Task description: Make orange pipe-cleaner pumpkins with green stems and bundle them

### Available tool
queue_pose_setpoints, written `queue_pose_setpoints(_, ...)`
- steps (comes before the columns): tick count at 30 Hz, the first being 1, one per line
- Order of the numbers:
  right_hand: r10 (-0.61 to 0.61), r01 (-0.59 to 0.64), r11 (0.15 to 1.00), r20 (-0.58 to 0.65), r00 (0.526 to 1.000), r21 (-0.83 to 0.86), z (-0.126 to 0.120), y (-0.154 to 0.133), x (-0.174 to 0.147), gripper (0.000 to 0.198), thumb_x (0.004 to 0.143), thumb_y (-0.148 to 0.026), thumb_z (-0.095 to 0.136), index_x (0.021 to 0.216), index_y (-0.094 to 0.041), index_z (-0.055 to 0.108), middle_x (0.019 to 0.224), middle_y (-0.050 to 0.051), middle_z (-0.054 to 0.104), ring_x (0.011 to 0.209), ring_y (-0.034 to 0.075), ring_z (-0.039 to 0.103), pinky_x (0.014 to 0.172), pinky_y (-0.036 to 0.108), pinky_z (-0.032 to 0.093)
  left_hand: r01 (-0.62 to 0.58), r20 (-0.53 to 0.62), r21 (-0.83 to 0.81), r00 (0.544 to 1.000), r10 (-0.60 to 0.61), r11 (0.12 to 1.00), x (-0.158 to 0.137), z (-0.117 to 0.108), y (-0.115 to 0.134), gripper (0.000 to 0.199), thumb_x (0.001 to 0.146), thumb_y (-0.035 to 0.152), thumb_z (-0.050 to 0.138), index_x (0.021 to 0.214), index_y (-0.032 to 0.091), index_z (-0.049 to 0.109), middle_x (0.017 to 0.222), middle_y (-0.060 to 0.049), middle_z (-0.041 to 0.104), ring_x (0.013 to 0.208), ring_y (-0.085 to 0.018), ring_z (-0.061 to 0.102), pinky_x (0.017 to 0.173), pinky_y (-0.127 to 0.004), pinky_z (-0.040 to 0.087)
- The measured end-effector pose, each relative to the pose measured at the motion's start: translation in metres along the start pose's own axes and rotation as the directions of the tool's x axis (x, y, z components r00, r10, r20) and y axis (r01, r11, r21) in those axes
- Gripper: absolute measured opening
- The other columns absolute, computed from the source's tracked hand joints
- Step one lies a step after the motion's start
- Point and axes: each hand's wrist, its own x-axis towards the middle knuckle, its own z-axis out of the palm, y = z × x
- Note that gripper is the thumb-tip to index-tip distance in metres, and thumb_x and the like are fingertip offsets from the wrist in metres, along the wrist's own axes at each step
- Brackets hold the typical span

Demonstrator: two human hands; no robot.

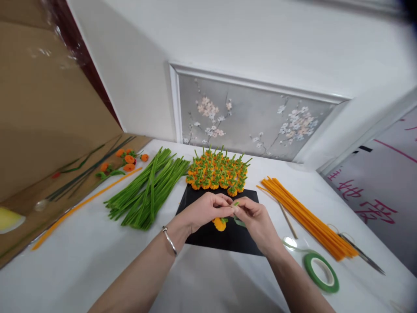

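Note:
My left hand (211, 209) and my right hand (256, 219) meet over a black mat (208, 239), fingertips pinched together. Between them shows the tip of a small green piece (236, 203), perhaps a fuzzy stem; the fingers hide most of it. Just under my left fingers is an orange chenille flower (220, 224) with green at its side; I cannot tell whether it hangs from the grip or lies on the mat. A pale green strip (239, 221), looking like floral tape, shows beneath my right hand. Behind the mat stand rows of orange flower heads (216, 171) with upright green stems.
Green chenille stems (150, 187) lie in a heap at left, orange chenille stems (309, 217) at right. Nearer me on the right are a green tape roll (321, 271) and dark pointed scissors or tweezers (363, 254). Finished orange flowers (129, 159) rest on cardboard (35, 204).

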Motion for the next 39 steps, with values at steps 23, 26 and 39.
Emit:
queue_pose_setpoints(23, 0.019, -0.018, 1.000, -0.124, 0.992, 0.005, 0.008, 0.020, 0.018, 0.021, 0.082, -0.033, 0.062, 0.070, -0.017, 0.065, 0.066, 0.000, 0.060, 0.064, 0.013, 0.052, 0.062, 0.025, 0.042, 0.010, -0.233, 0.022, 0.972, -0.005, 1.000, 0.022, -0.008, -0.015, 0.019, 0.064, 0.027, 0.078, 0.058, 0.015, 0.065, 0.100, -0.007, 0.053, 0.106, -0.021, 0.052, 0.088, -0.031, 0.042)
queue_pose_setpoints(26, 0.017, -0.020, 0.999, -0.102, 0.995, -0.038, 0.006, 0.017, 0.017, 0.019, 0.083, -0.031, 0.060, 0.070, -0.017, 0.065, 0.070, 0.000, 0.061, 0.067, 0.014, 0.054, 0.065, 0.026, 0.043, 0.016, -0.242, 0.094, 0.970, 0.007, 0.995, 0.022, -0.005, -0.011, 0.018, 0.065, 0.024, 0.076, 0.057, 0.014, 0.064, 0.100, -0.006, 0.052, 0.106, -0.021, 0.052, 0.088, -0.030, 0.041)
queue_pose_setpoints(39, 0.011, -0.009, 0.998, 0.027, 1.000, -0.068, -0.005, 0.022, 0.013, 0.016, 0.083, -0.026, 0.058, 0.072, -0.018, 0.066, 0.072, 0.001, 0.062, 0.069, 0.014, 0.056, 0.065, 0.025, 0.043, 0.095, -0.020, 0.048, 0.995, -0.094, 0.994, 0.016, -0.010, -0.021, 0.016, 0.077, 0.029, 0.069, 0.070, 0.015, 0.074, 0.103, -0.006, 0.054, 0.090, -0.016, 0.053, 0.075, -0.025, 0.041)
